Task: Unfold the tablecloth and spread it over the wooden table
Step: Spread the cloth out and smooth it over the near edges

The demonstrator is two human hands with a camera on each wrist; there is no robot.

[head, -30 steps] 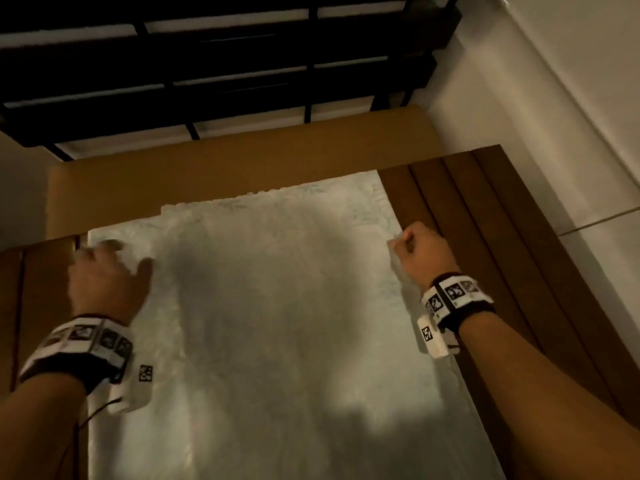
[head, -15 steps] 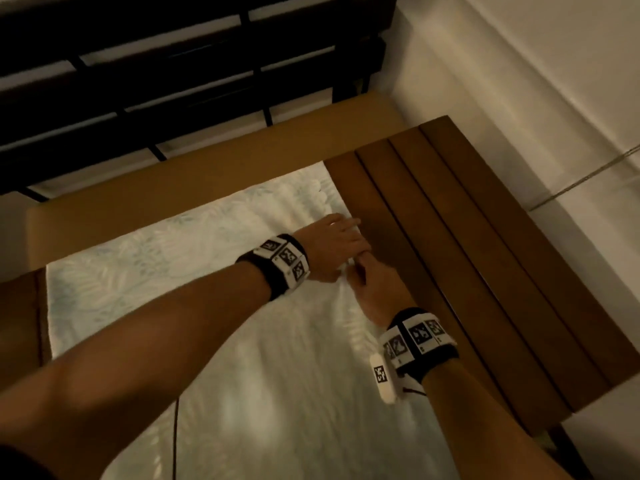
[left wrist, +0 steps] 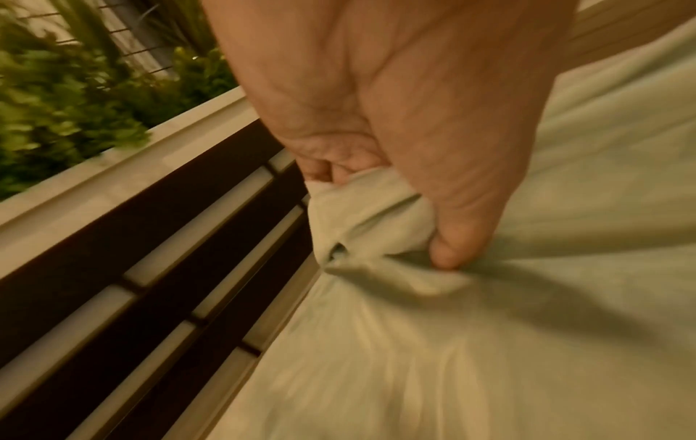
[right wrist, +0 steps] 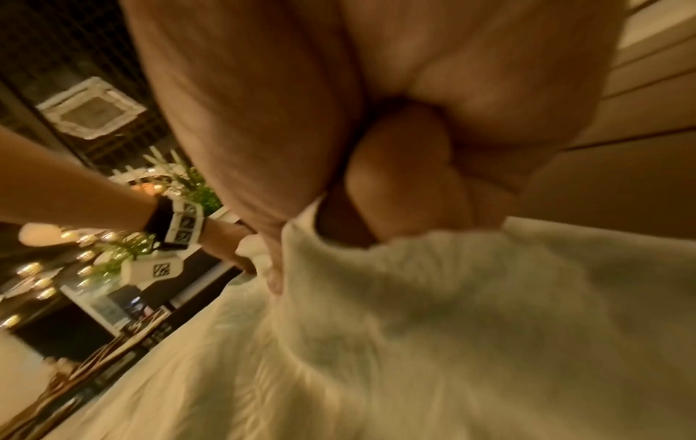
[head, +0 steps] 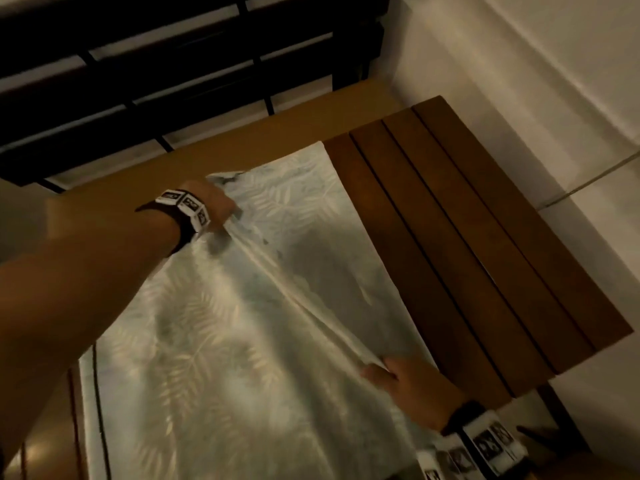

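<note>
Partly unfolded — both hands pinch the tablecloth (head: 214, 341): left hand (head: 211, 202) far, right hand (head: 408, 386) near; wooden table (head: 485, 244) has 4 slats bare.

The tablecloth (head: 221, 341) is pale green-white with a faint leaf pattern, lying partly unfolded over the left part of the wooden table (head: 485, 265). One fold edge is lifted into a taut diagonal ridge from near the far edge to the near edge. The table's dark slats along the right edge lie bare.
</note>
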